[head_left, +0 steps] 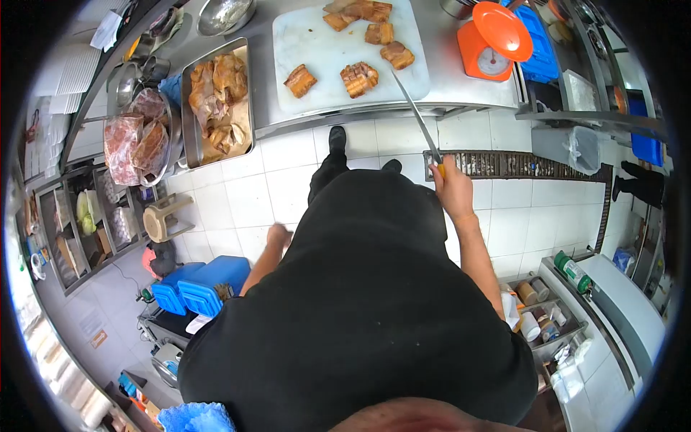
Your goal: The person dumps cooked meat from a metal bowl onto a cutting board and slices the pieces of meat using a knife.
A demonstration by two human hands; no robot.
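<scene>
My right hand is wrapped round the yellow handle of a long knife, whose blade points up to the cutting board's front area. On the white cutting board lie several browned pieces of meat, among them a scored piece, a small one at the left and one by the knife tip. My left hand hangs low beside my body, away from the board; its fingers look curled, with nothing visible in them.
Left of the board are a metal tray of cooked poultry, a bowl of wrapped meat and a metal bowl. An orange scale stands right. Blue bins and a stool are lower left. Another person's dark legs show far right.
</scene>
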